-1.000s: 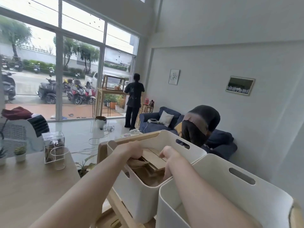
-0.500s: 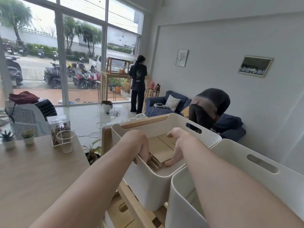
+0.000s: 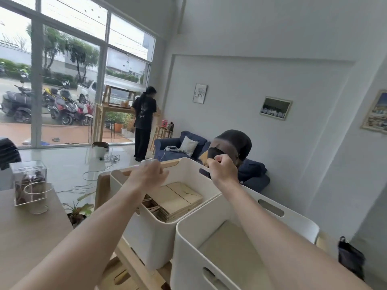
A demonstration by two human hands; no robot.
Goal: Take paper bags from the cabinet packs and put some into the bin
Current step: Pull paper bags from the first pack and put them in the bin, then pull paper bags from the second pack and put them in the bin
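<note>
A flat stack of brown paper bags (image 3: 178, 199) lies inside the far white bin (image 3: 152, 233), which sits on a wooden rack. A second white bin (image 3: 188, 248) stands nearer to me and shows only its bare bottom. Both my hands hover above the far bin and touch no bags. My left hand (image 3: 149, 174) is blurred over the bin's left side, its fingers loosely curled and empty. My right hand (image 3: 222, 168) is curled into a fist above the bin's far right rim, by the handle slot, with nothing visible in it.
A wooden counter (image 3: 25, 233) at left carries a clear acrylic box (image 3: 28, 181) and a glass cup (image 3: 37, 197). A small plant (image 3: 79, 210) sits beside the rack. A black bag (image 3: 349, 258) hangs at right. One person stands by the window, another bends over the blue sofa (image 3: 173, 145).
Both hands have lifted out of the far bin, leaving the paper bag stack lying flat inside. The camera view has tilted and shifted left.
</note>
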